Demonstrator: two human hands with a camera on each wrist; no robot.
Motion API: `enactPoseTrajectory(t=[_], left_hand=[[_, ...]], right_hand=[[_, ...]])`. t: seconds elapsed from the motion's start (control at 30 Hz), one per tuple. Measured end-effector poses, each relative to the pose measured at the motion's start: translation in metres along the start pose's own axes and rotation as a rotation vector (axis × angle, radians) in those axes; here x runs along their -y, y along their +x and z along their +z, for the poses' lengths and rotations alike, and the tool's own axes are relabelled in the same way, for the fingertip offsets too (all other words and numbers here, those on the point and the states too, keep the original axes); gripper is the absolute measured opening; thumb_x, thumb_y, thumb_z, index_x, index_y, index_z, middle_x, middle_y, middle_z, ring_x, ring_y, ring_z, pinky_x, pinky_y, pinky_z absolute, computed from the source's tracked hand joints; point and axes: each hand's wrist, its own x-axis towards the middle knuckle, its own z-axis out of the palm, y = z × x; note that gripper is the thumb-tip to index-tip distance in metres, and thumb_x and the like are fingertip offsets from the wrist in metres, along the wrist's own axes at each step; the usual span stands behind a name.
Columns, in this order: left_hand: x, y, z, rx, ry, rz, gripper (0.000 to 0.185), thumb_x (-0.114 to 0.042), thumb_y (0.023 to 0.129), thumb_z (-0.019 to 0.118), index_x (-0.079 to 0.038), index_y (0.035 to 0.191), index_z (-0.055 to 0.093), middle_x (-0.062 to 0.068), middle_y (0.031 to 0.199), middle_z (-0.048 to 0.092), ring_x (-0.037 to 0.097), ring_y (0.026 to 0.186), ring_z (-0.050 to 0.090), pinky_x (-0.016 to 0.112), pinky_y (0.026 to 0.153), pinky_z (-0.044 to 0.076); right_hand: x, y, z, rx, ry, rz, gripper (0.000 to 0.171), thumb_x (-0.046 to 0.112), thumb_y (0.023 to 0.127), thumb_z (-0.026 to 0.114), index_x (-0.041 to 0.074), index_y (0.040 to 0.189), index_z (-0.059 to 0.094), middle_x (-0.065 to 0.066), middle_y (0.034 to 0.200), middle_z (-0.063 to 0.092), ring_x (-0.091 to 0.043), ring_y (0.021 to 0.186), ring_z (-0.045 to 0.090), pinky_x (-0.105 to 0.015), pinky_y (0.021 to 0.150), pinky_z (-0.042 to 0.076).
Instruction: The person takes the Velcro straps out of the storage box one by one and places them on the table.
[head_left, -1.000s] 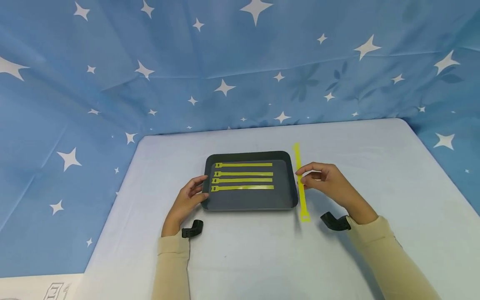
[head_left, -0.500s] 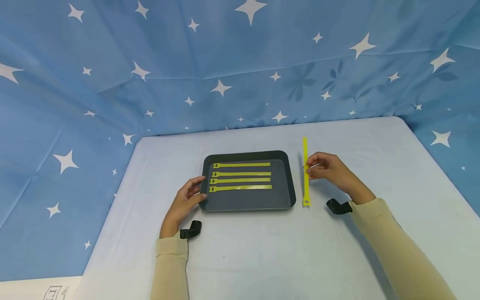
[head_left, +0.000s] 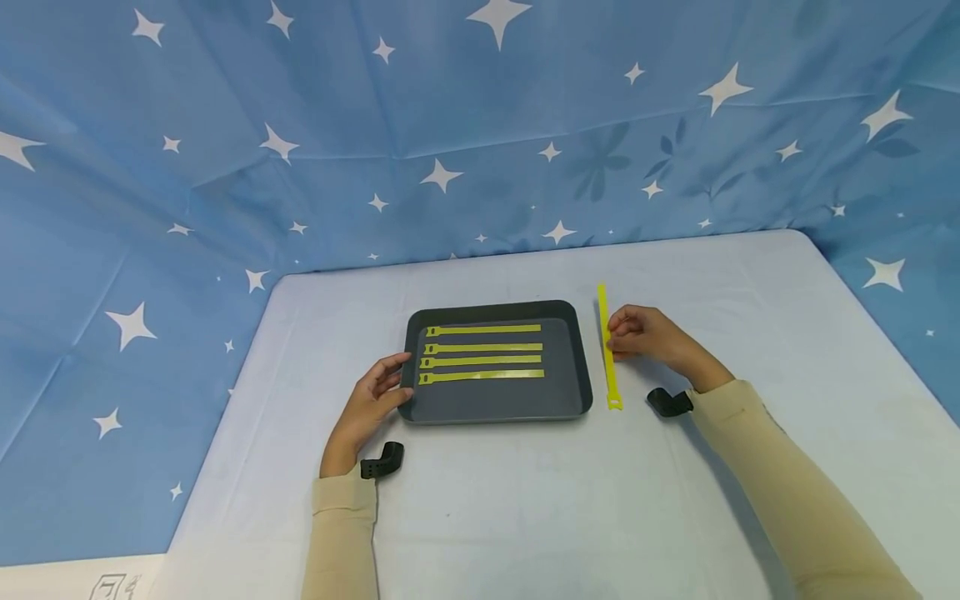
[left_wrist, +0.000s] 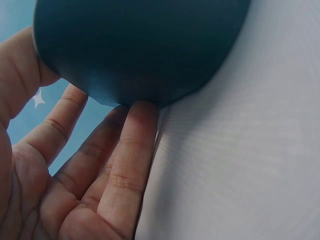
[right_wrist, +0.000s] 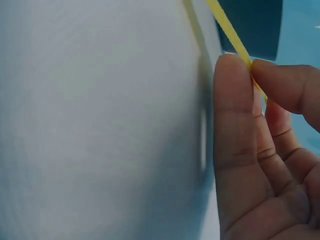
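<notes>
In the head view, a dark grey tray [head_left: 495, 408] lies on the white-covered table, with several yellow cable ties [head_left: 483, 361] laid crosswise inside it, their slotted heads toward the left. My left hand [head_left: 372, 400] holds the tray's left end, thumb and fingers against its rim; the left wrist view shows the fingertips [left_wrist: 141, 117] touching its outer wall. To the right of the tray, my right hand [head_left: 648, 337] pinches another yellow cable tie [head_left: 611, 379] between thumb and index finger. That tie points away from me, slotted head nearest. The right wrist view shows the pinch close up.
White cloth covers the table [head_left: 525, 500] around the tray. A blue curtain [head_left: 480, 125] with white stars hangs behind and to the left. Black wrist cameras [head_left: 384, 460] sit on both wrists. A pale printed item [head_left: 82, 579] shows at the lower left corner.
My right hand has moved the pinched tie away from me and to the right of the tray's edge, then slightly back left. The left hand stays at the tray.
</notes>
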Motion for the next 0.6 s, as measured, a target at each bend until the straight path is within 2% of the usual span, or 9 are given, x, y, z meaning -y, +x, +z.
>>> enactPoseTrajectory(t=[0.17, 0.37, 0.6], left_hand=[[0.003, 0.000, -0.001, 0.009, -0.010, 0.013, 0.062, -0.004, 0.103, 0.064, -0.003, 0.163, 0.044, 0.023, 0.164, 0.044, 0.041, 0.150, 0.044, 0.020, 0.100, 0.048], [0.005, 0.002, -0.002, 0.004, 0.009, 0.023, 0.062, -0.006, 0.103, 0.064, -0.004, 0.162, 0.045, 0.022, 0.164, 0.045, 0.040, 0.148, 0.045, 0.021, 0.099, 0.049], [0.003, 0.003, -0.003, 0.006, 0.033, 0.001, 0.062, -0.008, 0.104, 0.064, -0.006, 0.163, 0.045, 0.021, 0.163, 0.047, 0.037, 0.147, 0.047, 0.024, 0.100, 0.048]], right_hand=[[0.000, 0.004, 0.002, -0.004, -0.067, 0.033, 0.026, -0.006, 0.099, 0.072, -0.012, 0.116, 0.054, -0.010, 0.092, 0.061, -0.014, 0.079, 0.068, -0.027, 0.074, 0.063], [0.009, 0.008, 0.007, -0.053, -0.230, 0.105, 0.026, 0.002, 0.097, 0.077, -0.006, 0.111, 0.056, -0.006, 0.086, 0.059, -0.015, 0.075, 0.065, -0.023, 0.069, 0.059], [0.018, 0.008, 0.011, -0.072, -0.381, 0.151, 0.024, 0.007, 0.097, 0.075, -0.003, 0.108, 0.057, -0.009, 0.085, 0.065, -0.016, 0.072, 0.066, -0.032, 0.071, 0.052]])
